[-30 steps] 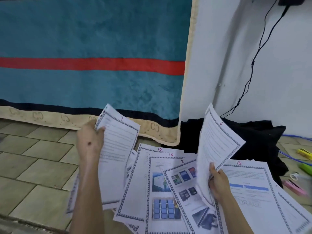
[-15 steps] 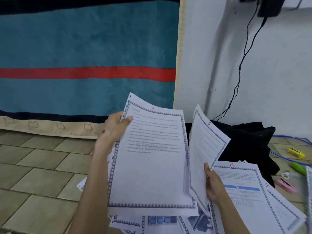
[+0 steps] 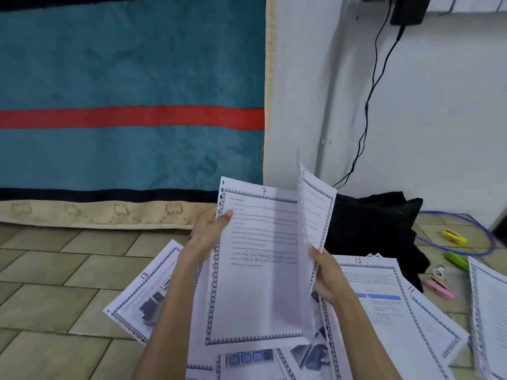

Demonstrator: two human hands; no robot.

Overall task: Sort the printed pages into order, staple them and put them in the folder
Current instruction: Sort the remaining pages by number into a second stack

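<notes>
- The left hand [image 3: 207, 231] holds page 7 [image 3: 255, 270] by its upper left edge, thumb curled over the front and the other fingers behind the sheet.
- Page 7 is raised off the floor and faces the person; a red handwritten 7 sits at its top and a faint "STORAGE" watermark runs across the middle.
- The right hand [image 3: 326, 272] pinches a second page [image 3: 315, 212] at its lower edge, its fingers closed on the paper.
- That second page stands nearly edge-on and overlaps the right side of page 7; I cannot read its number.
- The other printed pages lie spread on the tiled floor [image 3: 55, 283] under both arms.
- Page 13 [image 3: 145, 294] lies tilted to the left, partly under the left forearm.
- Page 12 [image 3: 384, 292] lies to the right, with another sheet [image 3: 488, 311] beyond it at the edge of the view.
- A teal blanket [image 3: 131, 64] with a red stripe hangs behind, its beige border touching the floor.
- Black cloth [image 3: 373, 223] is heaped against the white wall [image 3: 439, 105], and a black cable [image 3: 367, 111] runs down to it.
- Yellow [image 3: 454, 236], green [image 3: 456, 259] and pink [image 3: 439, 287] small items lie on the floor to the right, near a blue wire [image 3: 477, 229].
</notes>
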